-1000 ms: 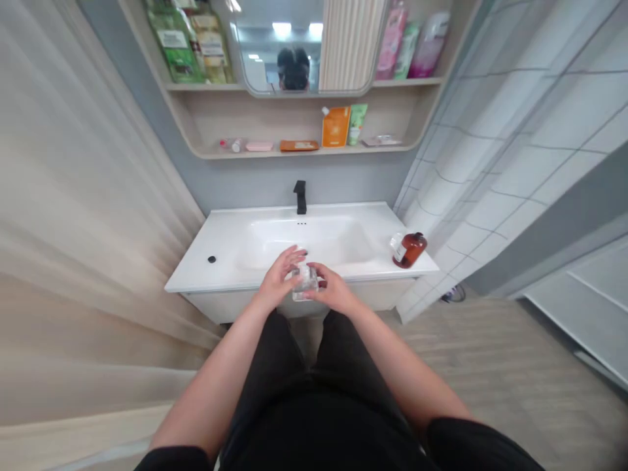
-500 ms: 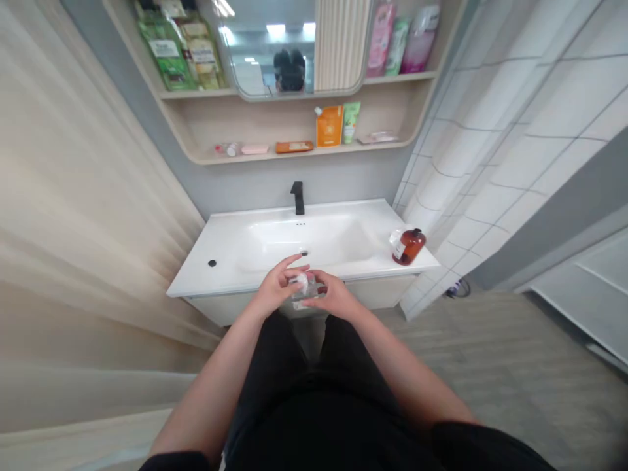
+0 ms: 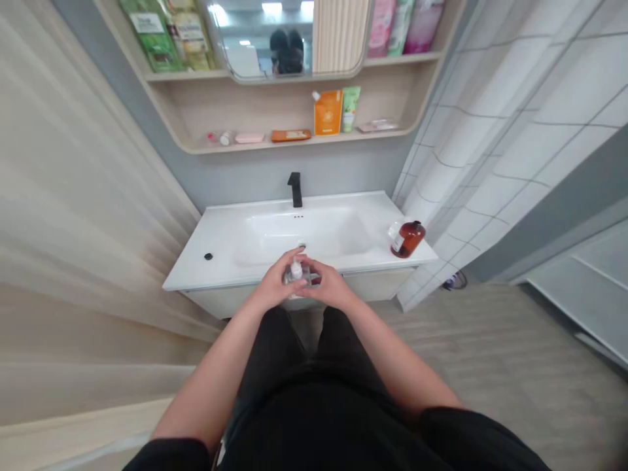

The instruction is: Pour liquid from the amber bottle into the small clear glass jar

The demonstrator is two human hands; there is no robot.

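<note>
Both hands close around a small clear bottle: the left hand (image 3: 273,281) wraps it from the left with curled fingers, and the right hand (image 3: 333,286) presses in from the right, so the grip is cupped and pinches the bottle between them. Its white cap (image 3: 296,269) stands up between the hands, and most of the clear body (image 3: 294,278) is hidden by the fingers. The bottle sits over the front edge of the white bench (image 3: 220,261), though whether it touches the edge is hard to tell.

Beyond the hands lies the white basin (image 3: 304,235), with a black faucet (image 3: 295,190) at its back edge. A brown bottle (image 3: 408,239) with a white label lies near the bench's right end, well apart from the hands, and a small black knob (image 3: 209,256) sits near the left end.

Above, a wooden shelf (image 3: 186,124) carries an orange pouch (image 3: 328,112), a green tube (image 3: 350,108) and a flat orange packet (image 3: 291,135). A tiled wall (image 3: 515,163) runs along the right, and a beige curtain (image 3: 73,196) hangs on the left.
</note>
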